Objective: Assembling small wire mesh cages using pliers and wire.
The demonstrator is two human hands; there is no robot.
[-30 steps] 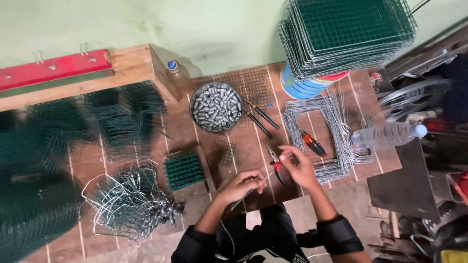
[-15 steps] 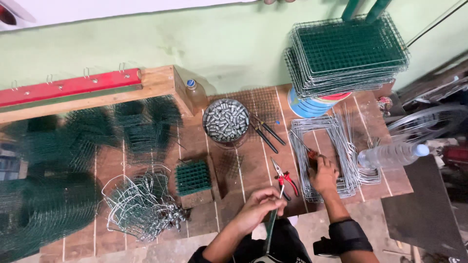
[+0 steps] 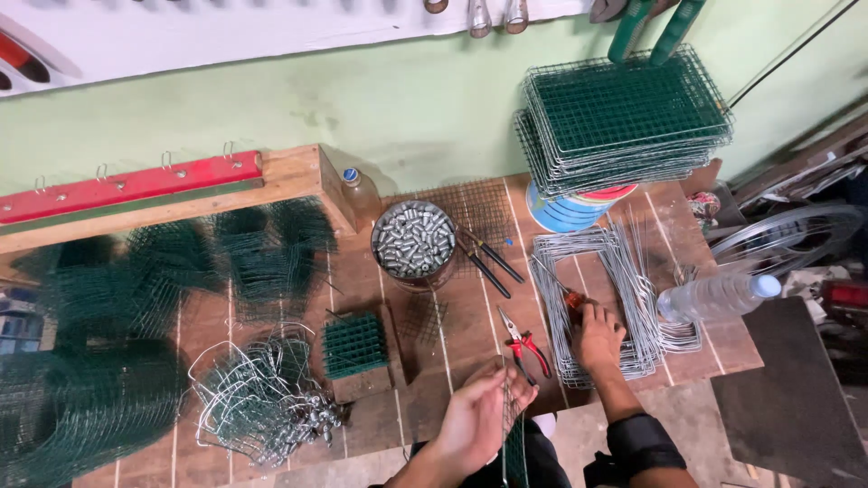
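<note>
My left hand (image 3: 479, 416) holds a piece of green wire mesh (image 3: 512, 447) upright near the bench's front edge. My right hand (image 3: 597, 336) rests on a pile of bare wire rectangular frames (image 3: 624, 271), its fingers closed around an orange-handled tool (image 3: 571, 299). Red-handled pliers (image 3: 524, 343) lie on the wooden bench (image 3: 452, 325) between my two hands.
A round tin of metal clips (image 3: 414, 240) and dark-handled pliers (image 3: 488, 262) lie mid-bench. Stacked green mesh panels (image 3: 624, 117) sit on a blue bucket at the back right. A plastic bottle (image 3: 719, 295), a small mesh block (image 3: 354, 345), tangled wire hooks (image 3: 262, 398) and mesh rolls (image 3: 81, 380) fill the left.
My right hand moved from the red pliers to the wire frames and took the orange-handled tool. My left hand dropped nearer the front edge with the mesh. The view tilted up.
</note>
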